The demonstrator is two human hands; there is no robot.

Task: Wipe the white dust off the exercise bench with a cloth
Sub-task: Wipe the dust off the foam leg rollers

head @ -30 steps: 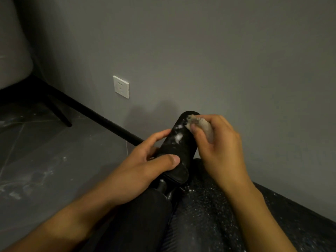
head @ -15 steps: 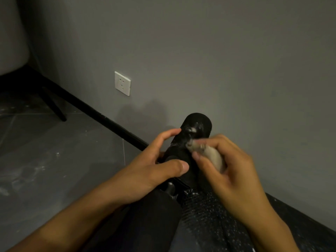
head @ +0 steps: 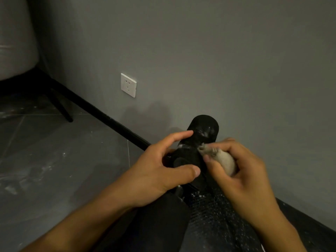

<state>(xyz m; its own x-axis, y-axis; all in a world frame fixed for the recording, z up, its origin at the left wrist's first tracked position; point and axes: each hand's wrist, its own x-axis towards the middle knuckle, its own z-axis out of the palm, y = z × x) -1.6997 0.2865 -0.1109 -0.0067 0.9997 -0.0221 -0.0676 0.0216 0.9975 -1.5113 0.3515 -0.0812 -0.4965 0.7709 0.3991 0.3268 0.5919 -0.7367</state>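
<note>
Nearest, both forearms come in from the bottom edge and are cut off there. Between them lies a dark rounded shape (head: pixel 160 224), too dark to say what it is. Right of it shows the black padded surface of the exercise bench (head: pixel 218 220), sprinkled with white specks; its near part runs out of the frame.

At the far end of the bench stands a black cylindrical foam roller (head: pixel 204 123). The left hand (head: pixel 160 171) holds it. The thumb lies across the near part and the forefinger stretches along the left side, while the other fingers are hidden. The right hand (head: pixel 243 175) grips a small crumpled beige cloth (head: pixel 225 160). Its fingers are curled round the cloth, and the thumb and forefinger pinch the front tip, which touches the roller's right side. The hand covers much of the cloth. A smear of white dust (head: pixel 204 133) sits on the roller's upper side.

Farther away, on the left, is the grey tiled floor (head: pixel 45 160) with pale dusty marks. A black skirting board (head: pixel 101 113) runs along the grey wall (head: pixel 218 60), which carries a white socket plate (head: pixel 128 85). In the far left corner a black slanted leg (head: pixel 61 110) stands under a pale bulky object (head: pixel 14 42). This object is cut off by the frame, and I cannot tell what it is.
</note>
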